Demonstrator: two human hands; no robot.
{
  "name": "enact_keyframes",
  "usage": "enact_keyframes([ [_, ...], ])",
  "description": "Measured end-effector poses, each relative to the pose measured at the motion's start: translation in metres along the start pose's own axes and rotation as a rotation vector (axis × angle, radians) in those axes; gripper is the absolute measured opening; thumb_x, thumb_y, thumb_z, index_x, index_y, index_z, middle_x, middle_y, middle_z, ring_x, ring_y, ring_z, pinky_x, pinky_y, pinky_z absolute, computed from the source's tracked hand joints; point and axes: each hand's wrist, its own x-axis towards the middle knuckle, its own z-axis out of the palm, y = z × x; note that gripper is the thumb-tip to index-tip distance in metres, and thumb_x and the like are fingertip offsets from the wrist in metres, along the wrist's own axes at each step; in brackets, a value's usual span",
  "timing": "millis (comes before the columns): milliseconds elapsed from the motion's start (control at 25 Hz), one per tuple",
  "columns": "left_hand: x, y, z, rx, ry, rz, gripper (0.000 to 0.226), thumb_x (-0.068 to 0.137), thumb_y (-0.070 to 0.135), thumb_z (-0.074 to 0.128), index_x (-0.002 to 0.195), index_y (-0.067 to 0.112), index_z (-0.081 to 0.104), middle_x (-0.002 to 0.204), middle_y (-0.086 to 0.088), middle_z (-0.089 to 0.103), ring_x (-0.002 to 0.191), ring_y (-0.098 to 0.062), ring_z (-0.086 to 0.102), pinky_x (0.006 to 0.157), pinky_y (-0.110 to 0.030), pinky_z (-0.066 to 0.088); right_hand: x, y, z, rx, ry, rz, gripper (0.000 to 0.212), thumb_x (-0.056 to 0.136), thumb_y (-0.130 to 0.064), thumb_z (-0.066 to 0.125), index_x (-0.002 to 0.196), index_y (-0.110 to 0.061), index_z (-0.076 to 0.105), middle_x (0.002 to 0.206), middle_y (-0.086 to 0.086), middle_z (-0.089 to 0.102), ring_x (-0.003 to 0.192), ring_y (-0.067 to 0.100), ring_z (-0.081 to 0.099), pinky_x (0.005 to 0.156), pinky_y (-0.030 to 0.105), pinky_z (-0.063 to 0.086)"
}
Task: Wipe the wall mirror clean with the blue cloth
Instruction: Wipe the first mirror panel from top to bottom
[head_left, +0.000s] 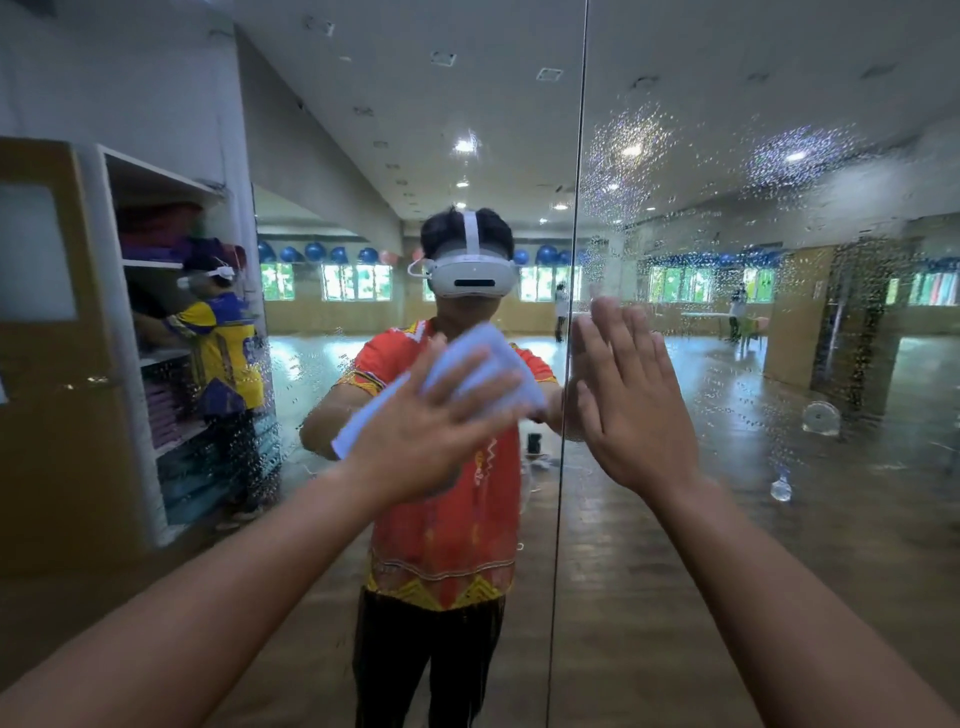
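Observation:
The wall mirror (779, 519) fills the view, split by a vertical seam (574, 260). My left hand (421, 431) presses the pale blue cloth (488, 358) flat against the left panel with straight, spread fingers. My right hand (631, 405) lies flat on the glass just right of the seam, fingers straight and pointing up, holding nothing. Water droplets (623, 171) speckle the right panel, mostly its upper part, and a strip of the left panel near the shelves.
The mirror reflects a person in an orange shirt with a white headset (470, 270). A white shelf unit (150, 338) with folded mats and a wooden door (52, 364) show at the left. A second person (223, 332) stands by the shelves.

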Motion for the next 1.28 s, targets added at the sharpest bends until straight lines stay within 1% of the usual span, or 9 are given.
enact_keyframes([
  [120,0.009,-0.038,-0.020,0.056,0.052,-0.320,0.062,0.086,0.012,0.051,0.148,0.019,0.050,0.157,-0.010,0.040,0.149,-0.042,0.022,0.121,-0.060,0.016,-0.010,-0.016,0.010,0.018,0.013,-0.018,0.065,0.100,-0.031,0.039,0.162,-0.015,0.025,0.171,0.008,0.012,0.158,0.025,0.000,0.126,0.052,0.012],
  [240,-0.006,-0.031,-0.019,0.045,0.086,-0.477,0.061,0.091,0.018,0.047,0.152,0.020,0.043,0.160,-0.009,0.034,0.151,-0.041,0.015,0.121,-0.059,0.015,-0.012,-0.040,0.021,0.016,0.038,-0.041,0.064,0.100,-0.032,0.040,0.160,-0.013,0.029,0.170,0.011,0.015,0.158,0.029,0.005,0.126,0.053,0.014],
  [480,-0.111,0.053,0.008,0.038,-0.039,-0.444,0.069,0.090,0.015,0.056,0.155,0.022,0.033,0.164,-0.006,0.024,0.152,-0.044,0.014,0.117,-0.065,0.021,-0.012,-0.086,0.044,0.010,0.085,-0.014,0.064,0.101,-0.035,0.043,0.160,-0.013,0.031,0.169,0.012,0.018,0.157,0.033,0.011,0.127,0.049,0.007],
  [600,-0.144,0.069,0.005,0.029,-0.109,-0.446,0.056,0.102,0.019,0.033,0.157,0.023,0.028,0.164,-0.006,0.020,0.152,-0.043,0.010,0.114,-0.069,0.024,-0.013,-0.095,0.051,0.025,0.092,0.031,0.067,0.101,-0.038,0.044,0.161,-0.012,0.028,0.170,0.010,0.016,0.158,0.032,0.006,0.128,0.049,0.003],
  [680,-0.133,0.057,0.002,0.011,-0.103,-0.484,0.055,0.102,0.020,0.032,0.157,0.025,0.028,0.163,-0.006,0.022,0.153,-0.040,0.007,0.115,-0.068,0.022,-0.012,-0.095,0.053,0.036,0.099,0.044,0.069,0.101,-0.039,0.045,0.161,-0.013,0.026,0.170,0.010,0.014,0.158,0.032,0.004,0.127,0.051,0.004],
  [880,-0.039,-0.035,-0.027,-0.045,0.059,-0.771,0.068,0.092,0.023,0.042,0.157,0.028,0.025,0.166,-0.005,0.017,0.153,-0.037,0.000,0.124,-0.050,-0.006,-0.013,-0.095,0.055,0.043,0.110,0.034,0.070,0.099,-0.036,0.051,0.160,-0.013,0.028,0.170,0.009,0.015,0.158,0.032,0.005,0.127,0.054,0.008],
  [1040,-0.012,-0.065,-0.037,-0.002,0.119,-0.821,0.067,0.091,0.017,0.043,0.157,0.025,0.031,0.166,-0.003,0.021,0.153,-0.037,0.004,0.124,-0.050,0.001,-0.013,-0.093,0.054,0.026,0.113,0.029,0.070,0.099,-0.037,0.052,0.160,-0.013,0.028,0.169,0.010,0.017,0.158,0.032,0.008,0.126,0.055,0.012],
  [1160,-0.059,-0.018,-0.019,0.009,0.129,-0.834,0.067,0.090,0.014,0.044,0.156,0.023,0.033,0.164,-0.005,0.024,0.154,-0.037,0.005,0.124,-0.055,0.009,-0.013,-0.093,0.053,0.024,0.109,0.022,0.069,0.100,-0.038,0.049,0.161,-0.013,0.028,0.170,0.010,0.016,0.157,0.033,0.008,0.126,0.056,0.012],
  [1280,-0.125,0.035,-0.006,0.038,0.018,-0.785,0.070,0.089,0.016,0.046,0.155,0.023,0.028,0.164,-0.007,0.021,0.154,-0.035,-0.001,0.119,-0.063,0.019,-0.013,-0.093,0.052,0.020,0.105,0.024,0.069,0.100,-0.038,0.049,0.160,-0.013,0.028,0.170,0.010,0.016,0.157,0.033,0.008,0.125,0.056,0.013],
])
